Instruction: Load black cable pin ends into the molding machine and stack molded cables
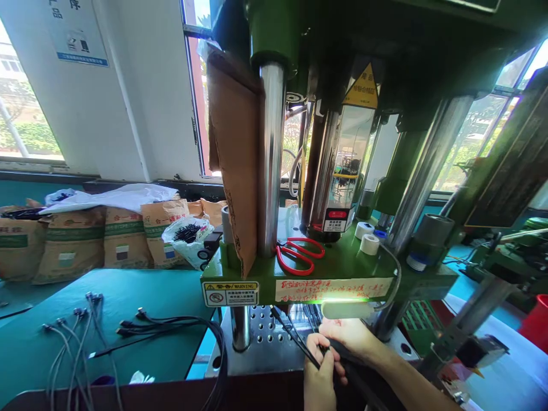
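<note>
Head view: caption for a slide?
Left hand gripping black cables, right hand beside it, at a green press.

Hands (322,368), two; black cables (221,348), several, too bunched to count; red-handled scissors (295,249), one pair; white rolls (370,245), two; yellow triangular sign (363,90), one; handwritten strip (334,289), one.

One head-worn view, close before the green press (338,264), forward and down toward its metal bed (274,361)

Beyond the right hand (353,338), I see windows (28,108) washed out by daylight; just above it, a lit lamp (347,310); higher, the machine head (411,51) in deep shadow; toward the edges, wide-angle stretching.
</note>
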Demonstrator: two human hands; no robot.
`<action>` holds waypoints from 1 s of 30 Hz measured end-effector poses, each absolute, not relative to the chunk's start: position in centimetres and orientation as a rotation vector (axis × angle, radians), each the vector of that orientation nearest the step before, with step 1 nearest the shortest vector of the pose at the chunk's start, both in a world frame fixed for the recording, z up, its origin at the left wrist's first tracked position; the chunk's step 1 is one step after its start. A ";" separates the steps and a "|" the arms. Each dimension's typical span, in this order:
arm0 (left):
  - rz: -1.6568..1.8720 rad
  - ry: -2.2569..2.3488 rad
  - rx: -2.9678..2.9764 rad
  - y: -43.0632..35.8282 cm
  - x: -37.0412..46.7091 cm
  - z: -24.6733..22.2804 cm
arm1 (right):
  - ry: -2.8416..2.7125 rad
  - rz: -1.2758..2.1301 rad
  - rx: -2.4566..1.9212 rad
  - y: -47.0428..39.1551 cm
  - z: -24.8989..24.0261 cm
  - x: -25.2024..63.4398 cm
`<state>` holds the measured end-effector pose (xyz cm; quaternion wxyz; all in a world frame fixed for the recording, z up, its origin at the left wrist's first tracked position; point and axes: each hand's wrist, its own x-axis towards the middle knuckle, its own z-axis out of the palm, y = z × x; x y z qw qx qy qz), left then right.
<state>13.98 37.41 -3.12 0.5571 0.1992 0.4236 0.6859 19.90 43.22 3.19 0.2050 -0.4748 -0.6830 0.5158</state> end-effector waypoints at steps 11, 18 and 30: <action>1.569 0.869 0.452 37.6 13.6 -3.7 | -1.857 1.310 -1.383 43.4 2.6 19.0; 1.561 0.789 0.420 37.6 13.4 -3.5 | -1.921 1.305 -1.404 43.7 1.4 18.8; 1.535 0.825 0.492 37.2 14.1 -2.7 | -2.308 0.515 -1.380 41.8 4.2 19.5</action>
